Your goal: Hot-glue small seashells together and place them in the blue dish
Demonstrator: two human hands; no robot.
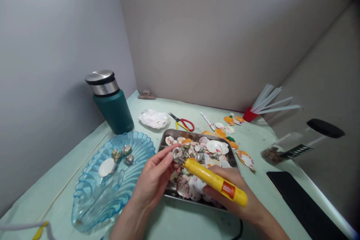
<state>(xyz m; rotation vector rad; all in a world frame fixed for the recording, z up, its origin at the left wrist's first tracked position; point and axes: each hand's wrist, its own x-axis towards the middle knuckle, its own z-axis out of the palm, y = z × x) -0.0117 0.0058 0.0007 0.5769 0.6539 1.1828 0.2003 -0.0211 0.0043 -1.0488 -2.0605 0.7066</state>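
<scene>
My right hand (227,187) is wrapped round a yellow hot glue gun (209,176) with a red switch. Its metal tip points left, at a small greyish shell (177,153) pinched in the fingertips of my left hand (156,176). The tip is close to the shell; whether they touch I cannot tell. Both hands are over a metal tray (165,137) filled with scallop shells (184,185) and small snail shells. To the left, a blue scalloped glass dish (92,183) holds a flat white shell (106,167) and several small shiny snail shells (126,150).
A green bottle (114,108) stands behind the dish. Pliers (182,123), a white packet (153,119) and a marker (207,121) lie behind the tray. Orange shells (221,133), a red cup (249,114) of glue sticks, a clear jar (281,150) and a black phone-like slab (303,202) are at right.
</scene>
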